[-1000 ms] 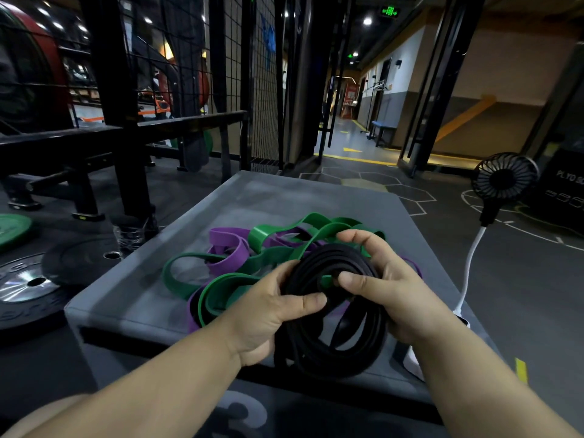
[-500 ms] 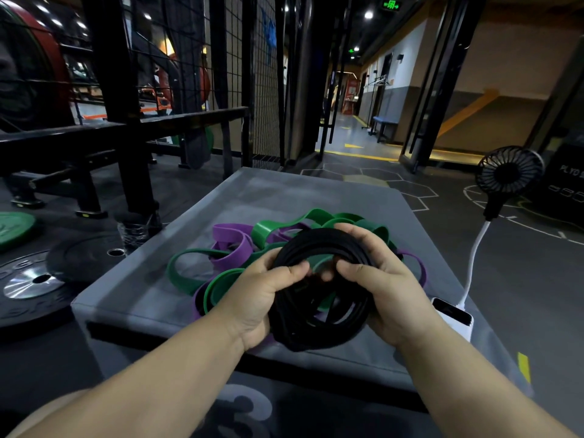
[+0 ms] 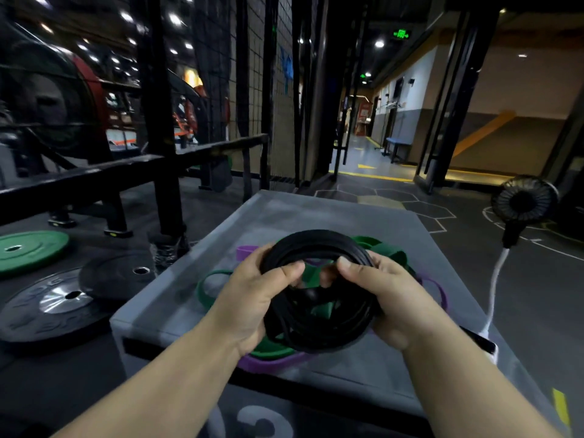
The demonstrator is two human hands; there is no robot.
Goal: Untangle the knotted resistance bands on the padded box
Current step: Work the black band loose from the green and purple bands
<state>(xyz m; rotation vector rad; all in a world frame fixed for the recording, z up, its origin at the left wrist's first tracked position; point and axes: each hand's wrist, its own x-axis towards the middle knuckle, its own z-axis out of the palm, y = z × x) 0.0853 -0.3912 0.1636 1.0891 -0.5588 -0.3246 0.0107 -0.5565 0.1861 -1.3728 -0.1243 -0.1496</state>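
We have brought the black band [image 3: 316,335] up and further in over the padded box [image 3: 316,210] since a second ago. Back then its lower loops hung past the near edge of the box; now the whole coil sits above the top of the box, and it looks rounder and more tightly gathered. It also covers more of the pile beneath it than before.

Our left hand [image 3: 252,298] grips the left side of the coil, fingers curled round the outside and the thumb pressed across the strands on the inside. Our right hand [image 3: 398,298] holds the right side the same way, thumb laid over the top strands, fingers wrapped behind. The two thumbs point at each other across the open middle of the coil, a little apart. The coil stands tilted between the two hands.

The green band [image 3: 390,257] and the purple band [image 3: 271,363] lie on the box top under and behind the coil. A green loop shows to the left of our left hand, purple near the front edge of the box. Whether the black strands are knotted with them we cannot tell.
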